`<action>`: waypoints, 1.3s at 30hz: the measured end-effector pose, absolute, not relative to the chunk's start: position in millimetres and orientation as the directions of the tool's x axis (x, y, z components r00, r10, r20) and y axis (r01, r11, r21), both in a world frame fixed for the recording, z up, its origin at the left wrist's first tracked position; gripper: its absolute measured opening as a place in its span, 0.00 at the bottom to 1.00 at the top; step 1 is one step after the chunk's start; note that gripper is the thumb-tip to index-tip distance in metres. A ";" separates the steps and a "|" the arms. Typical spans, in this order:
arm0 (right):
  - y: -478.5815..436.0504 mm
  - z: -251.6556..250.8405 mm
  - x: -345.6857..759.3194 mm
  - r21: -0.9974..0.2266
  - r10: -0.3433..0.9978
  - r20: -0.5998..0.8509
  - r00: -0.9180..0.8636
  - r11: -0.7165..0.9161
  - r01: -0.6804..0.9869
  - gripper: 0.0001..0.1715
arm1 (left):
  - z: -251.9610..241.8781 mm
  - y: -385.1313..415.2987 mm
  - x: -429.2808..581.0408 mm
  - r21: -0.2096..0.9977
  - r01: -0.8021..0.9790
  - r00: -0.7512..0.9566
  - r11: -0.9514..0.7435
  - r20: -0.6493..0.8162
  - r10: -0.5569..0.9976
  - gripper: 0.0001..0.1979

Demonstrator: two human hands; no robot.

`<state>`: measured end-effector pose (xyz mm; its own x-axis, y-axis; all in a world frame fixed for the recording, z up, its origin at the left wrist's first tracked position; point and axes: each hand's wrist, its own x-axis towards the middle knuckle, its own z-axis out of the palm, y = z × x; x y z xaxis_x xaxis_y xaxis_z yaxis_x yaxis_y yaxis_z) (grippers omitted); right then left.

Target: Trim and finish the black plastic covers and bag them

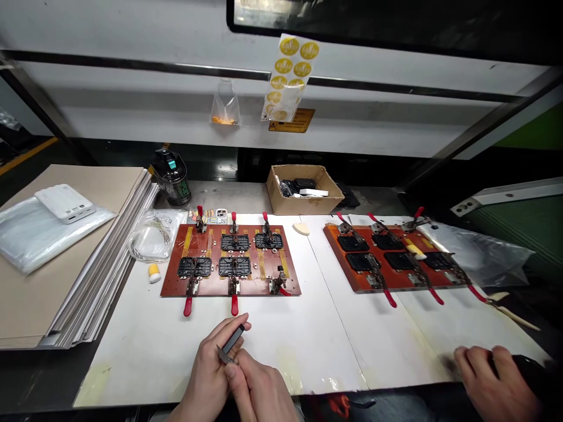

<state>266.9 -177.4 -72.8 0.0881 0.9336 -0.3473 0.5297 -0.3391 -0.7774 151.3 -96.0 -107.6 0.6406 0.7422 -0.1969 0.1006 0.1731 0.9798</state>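
Note:
My left hand [210, 364] is closed around a small black bar-shaped part [234, 338], which sticks up at a slant between thumb and fingers. Pressed against it from the right, my right hand [264, 384] pinches a thin grey metal blade [224, 355]; its pointed tip lies against the lower end of the black part. Its handle, if any, is hidden in the fingers. Just beyond my hands lies a reddish-brown fixture board [259, 287] with red-handled toggle clamps [234, 305] and several black plastic frames [194, 267] set on it.
A second fixture board [360, 281] stands to the right, near pliers [512, 310] and another person's hand [497, 378]. Cardboard sheets [88, 293] are stacked at left. A yellow-capped bottle [153, 273], dark jug [171, 179] and cardboard box [303, 202] surround the left board.

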 end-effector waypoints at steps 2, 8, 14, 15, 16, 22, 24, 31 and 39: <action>-177.8 -73.0 266.3 -0.763 0.931 -0.355 0.088 -0.343 0.548 0.31 | -108.7 -97.0 150.0 0.980 0.105 0.639 0.170 -0.198 0.744 0.21; -178.3 -70.7 265.9 -0.746 0.930 -0.356 0.086 -0.339 0.573 0.31 | -107.6 -96.2 149.5 0.984 0.170 0.620 0.051 -0.147 0.771 0.19; -177.6 -68.6 265.3 -0.756 0.941 -0.324 0.103 -0.323 0.569 0.30 | -104.6 -97.6 150.7 0.983 0.179 0.606 0.037 -0.139 0.783 0.19; -177.4 -68.6 265.2 -0.757 0.942 -0.319 0.104 -0.319 0.570 0.30 | -104.3 -97.7 150.7 0.984 0.176 0.606 0.033 -0.134 0.784 0.19; -177.1 -68.7 265.1 -0.759 0.943 -0.316 0.104 -0.317 0.569 0.30 | -104.1 -97.6 150.7 0.985 0.173 0.606 0.028 -0.129 0.785 0.19; -175.3 -69.3 265.3 -0.765 0.946 -0.299 0.120 -0.314 0.563 0.29 | -107.9 -95.0 150.7 0.982 0.187 0.601 0.002 -0.116 0.790 0.18; -174.9 -70.2 265.6 -0.765 0.949 -0.288 0.125 -0.307 0.566 0.29 | -110.3 -94.8 150.9 0.984 0.180 0.602 -0.003 -0.108 0.791 0.18; -175.4 -81.8 262.9 -0.768 0.961 -0.213 0.177 -0.277 0.577 0.27 | -115.5 -94.9 150.6 0.987 0.160 0.596 0.016 -0.109 0.796 0.19; -172.8 -87.9 272.2 -0.815 0.908 -0.195 0.371 -0.361 0.454 0.27 | -122.8 -93.1 148.8 0.982 0.191 0.516 -0.015 -0.087 0.852 0.17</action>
<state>272.2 -172.8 -87.9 0.3707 0.9080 -0.1952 0.4544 -0.3606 -0.8145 148.8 -93.1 -122.8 0.5162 0.8520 -0.0875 0.1908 -0.0148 0.9815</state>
